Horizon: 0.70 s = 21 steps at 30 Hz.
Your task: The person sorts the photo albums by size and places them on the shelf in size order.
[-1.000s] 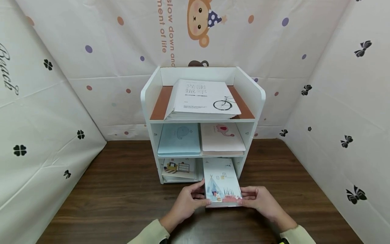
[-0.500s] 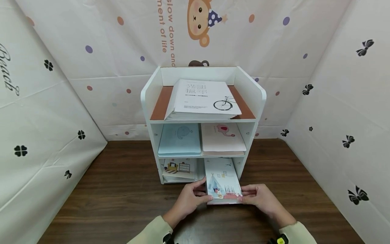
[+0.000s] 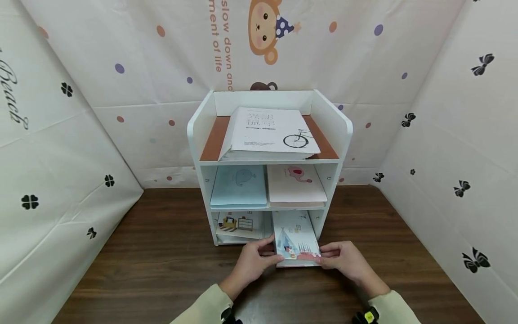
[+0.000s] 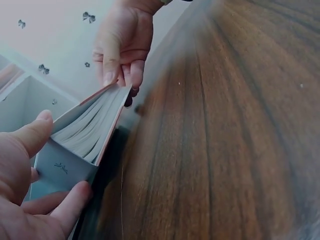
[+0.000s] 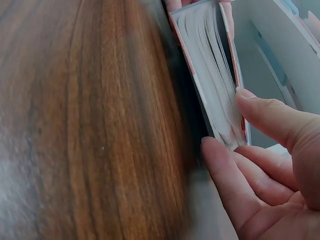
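A book (image 3: 297,236) with a tent picture on its pale cover lies face up, its far part inside the lower right compartment of a white shelf unit (image 3: 331,130). My left hand (image 3: 252,262) grips its left side near the front corner, thumb on top. At the opposite corner my right hand (image 3: 345,261) holds the right side the same way. From the left wrist, the book's spine (image 4: 65,167) lies between thumb and fingers, and its page block (image 4: 92,130) faces me. In the right wrist view, my thumb (image 5: 270,112) presses the cover and the fingers reach underneath.
Beside the book, a volume with a yellow truck (image 3: 243,225) fills the lower left compartment. Above lie a blue whale-print book (image 3: 238,186) and a pink elephant-print one (image 3: 296,184). A white bicycle-print book (image 3: 275,130) lies on top. The brown wooden table (image 3: 162,270) is bounded by printed sheets.
The book has slid farther from me into the lower right compartment, so less of it sticks out. Both hands have moved forward with it, keeping their hold.
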Tool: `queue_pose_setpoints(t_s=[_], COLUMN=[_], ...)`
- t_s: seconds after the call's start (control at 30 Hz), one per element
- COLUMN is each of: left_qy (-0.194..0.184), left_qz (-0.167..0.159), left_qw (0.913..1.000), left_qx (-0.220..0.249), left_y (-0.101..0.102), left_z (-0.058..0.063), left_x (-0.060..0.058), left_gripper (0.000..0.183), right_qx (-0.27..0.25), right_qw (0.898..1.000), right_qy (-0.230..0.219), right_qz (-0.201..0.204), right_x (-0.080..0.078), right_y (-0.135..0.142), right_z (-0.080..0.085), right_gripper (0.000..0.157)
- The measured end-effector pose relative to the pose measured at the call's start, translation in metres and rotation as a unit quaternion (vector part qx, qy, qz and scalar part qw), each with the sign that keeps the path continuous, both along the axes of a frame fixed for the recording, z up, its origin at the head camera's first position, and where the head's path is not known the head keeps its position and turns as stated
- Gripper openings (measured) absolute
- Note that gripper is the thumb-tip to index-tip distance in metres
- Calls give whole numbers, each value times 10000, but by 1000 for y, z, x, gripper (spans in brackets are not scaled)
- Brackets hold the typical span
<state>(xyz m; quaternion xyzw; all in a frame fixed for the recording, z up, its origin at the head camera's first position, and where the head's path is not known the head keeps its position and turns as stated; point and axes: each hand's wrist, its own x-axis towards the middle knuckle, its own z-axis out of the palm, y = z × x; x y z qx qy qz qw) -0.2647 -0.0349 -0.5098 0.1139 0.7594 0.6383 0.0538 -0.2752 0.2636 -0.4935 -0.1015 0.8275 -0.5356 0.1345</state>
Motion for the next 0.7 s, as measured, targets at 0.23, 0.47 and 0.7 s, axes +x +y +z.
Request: queue_pose_setpoints(t_s=[0.23, 0.47, 0.7], left_qy=[349, 510, 663], left_qz=[282, 574, 659], left_qw=[9983, 9943, 9921], left_qx=[-368, -741, -840], left_y=[3, 4, 3], left_z=[-1, -2, -4], left_x=[-3, -9, -10], left_gripper=[61, 57, 55], right_qx=[33, 153, 658], right_qw=[9998, 9992, 9946], right_qy=[156, 181, 364], right_qz=[-72, -321, -714], right_x=[-6, -13, -15], right_y=[-2, -6, -10], right_z=[-3, -4, -4], right_gripper=[47, 49, 46])
